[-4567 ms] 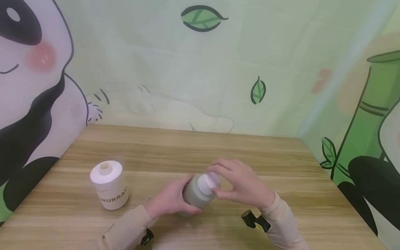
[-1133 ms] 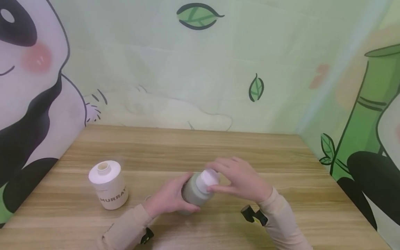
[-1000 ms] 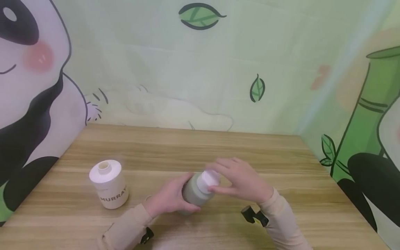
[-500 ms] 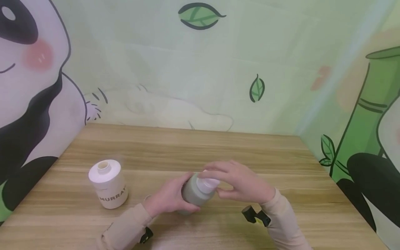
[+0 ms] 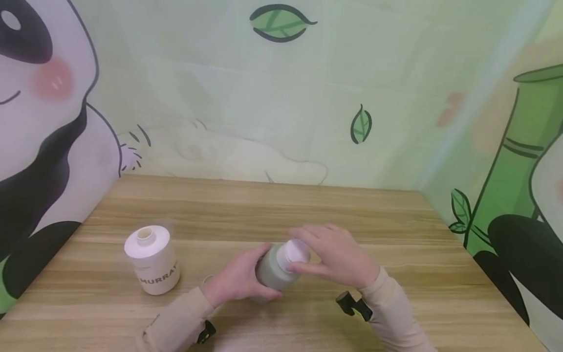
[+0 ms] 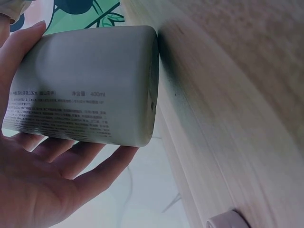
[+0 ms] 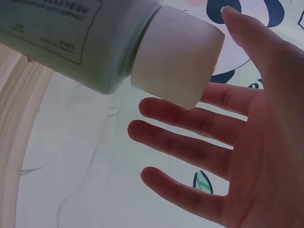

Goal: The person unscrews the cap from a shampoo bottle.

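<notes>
A grey-green bottle [image 5: 273, 274] with a white cap [image 5: 297, 251] is held tilted close over the table, its cap end up and to the right. My left hand [image 5: 237, 276] grips its body, thumb on the near side. In the left wrist view, fine print covers the bottle's side [image 6: 90, 71], and its base comes right down at the table. My right hand [image 5: 340, 254] has its thumb and forefinger about the cap. In the right wrist view, the other fingers [image 7: 185, 147] stretch out below the cap [image 7: 178, 57], which sits on the bottle.
On the left of the wooden table [image 5: 220, 210] stands a white bottle [image 5: 154, 259] lettered MURRAY, its narrow neck uncovered. Behind the table hangs a pale green backdrop [image 5: 211, 73] with pandas, leaves and bamboo.
My right thumb, apart from the cap half a second ago, is back against it, and the hand has turned about the cap. The left hand keeps its hold; the white bottle stays put.
</notes>
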{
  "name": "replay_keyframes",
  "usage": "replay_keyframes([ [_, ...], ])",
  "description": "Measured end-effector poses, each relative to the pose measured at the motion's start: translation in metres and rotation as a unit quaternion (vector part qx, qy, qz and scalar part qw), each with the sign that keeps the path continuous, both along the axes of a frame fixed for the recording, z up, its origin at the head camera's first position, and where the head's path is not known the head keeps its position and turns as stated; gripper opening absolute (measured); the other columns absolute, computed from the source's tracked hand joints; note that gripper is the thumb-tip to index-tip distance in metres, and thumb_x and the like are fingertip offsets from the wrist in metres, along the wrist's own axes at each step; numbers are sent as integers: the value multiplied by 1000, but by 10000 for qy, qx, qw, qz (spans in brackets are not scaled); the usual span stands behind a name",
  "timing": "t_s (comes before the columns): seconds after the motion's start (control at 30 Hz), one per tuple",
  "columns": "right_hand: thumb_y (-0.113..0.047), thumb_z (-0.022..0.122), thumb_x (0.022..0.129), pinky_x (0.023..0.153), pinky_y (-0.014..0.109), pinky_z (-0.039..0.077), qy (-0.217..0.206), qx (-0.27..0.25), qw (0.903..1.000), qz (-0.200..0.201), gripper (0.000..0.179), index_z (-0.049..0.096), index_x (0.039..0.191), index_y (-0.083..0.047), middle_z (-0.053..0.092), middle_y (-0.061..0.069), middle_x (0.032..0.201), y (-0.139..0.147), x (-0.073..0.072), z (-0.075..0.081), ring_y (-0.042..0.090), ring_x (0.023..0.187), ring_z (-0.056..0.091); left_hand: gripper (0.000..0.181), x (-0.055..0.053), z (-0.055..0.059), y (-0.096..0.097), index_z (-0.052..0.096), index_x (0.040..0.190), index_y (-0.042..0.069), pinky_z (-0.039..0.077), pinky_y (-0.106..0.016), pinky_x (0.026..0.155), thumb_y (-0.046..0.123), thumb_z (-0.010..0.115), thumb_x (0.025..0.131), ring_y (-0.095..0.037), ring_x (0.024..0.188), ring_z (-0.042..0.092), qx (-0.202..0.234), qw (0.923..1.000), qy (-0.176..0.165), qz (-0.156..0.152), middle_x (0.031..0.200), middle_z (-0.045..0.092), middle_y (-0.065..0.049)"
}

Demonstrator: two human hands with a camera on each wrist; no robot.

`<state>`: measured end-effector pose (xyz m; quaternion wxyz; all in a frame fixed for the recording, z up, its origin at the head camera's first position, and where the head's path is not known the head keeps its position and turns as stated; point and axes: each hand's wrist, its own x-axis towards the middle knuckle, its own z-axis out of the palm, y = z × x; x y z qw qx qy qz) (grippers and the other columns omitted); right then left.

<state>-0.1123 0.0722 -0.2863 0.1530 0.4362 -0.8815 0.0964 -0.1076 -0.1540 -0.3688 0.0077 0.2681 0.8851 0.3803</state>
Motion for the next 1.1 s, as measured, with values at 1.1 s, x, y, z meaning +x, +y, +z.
replay_keyframes([
  [1.1,-41,70,85,86,33,54,133,-336,9973,639,48,60,121,-13,68,0,113,-1,-2,1,14,102,64,78,-1,0,1,51,128,10,51,-32,83,32,89,63,-17,98,63,18,9999,98,-88,113,67,-4],
])
